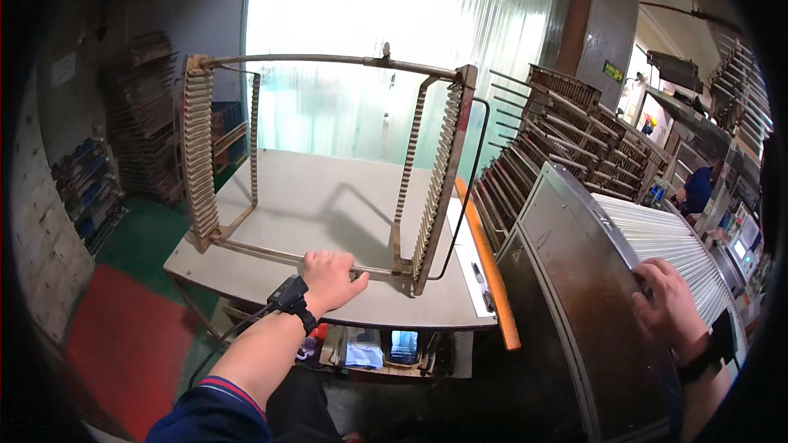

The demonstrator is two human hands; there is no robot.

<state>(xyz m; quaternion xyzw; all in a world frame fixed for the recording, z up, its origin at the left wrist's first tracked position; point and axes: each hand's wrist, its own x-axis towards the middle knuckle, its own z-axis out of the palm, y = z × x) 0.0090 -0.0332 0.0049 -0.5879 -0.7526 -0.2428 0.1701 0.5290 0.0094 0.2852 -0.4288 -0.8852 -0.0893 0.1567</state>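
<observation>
A slotted metal rack point(435, 189) stands upright on a pale tabletop point(320, 226), its toothed side rails on the left and right joined by round bars. My left hand point(330, 281) is closed over the rack's lower front bar, thumb pointing right; the fingertips are partly hidden. On the right, my right hand point(669, 303) rests at the top edge of a steel machine housing point(607, 287). Its fingers are bent and loosely apart, with nothing visible in them. Behind that edge lies a bed of pale parallel rollers or rods point(665, 234).
An orange bar point(488, 271) runs along the table's right edge, beside a white paper point(472, 271) with a pen-like item. Many similar racks point(566, 135) are stacked behind the machine. A shelf below the table holds small packets point(363, 349). Far right, another person point(699, 189) is in view.
</observation>
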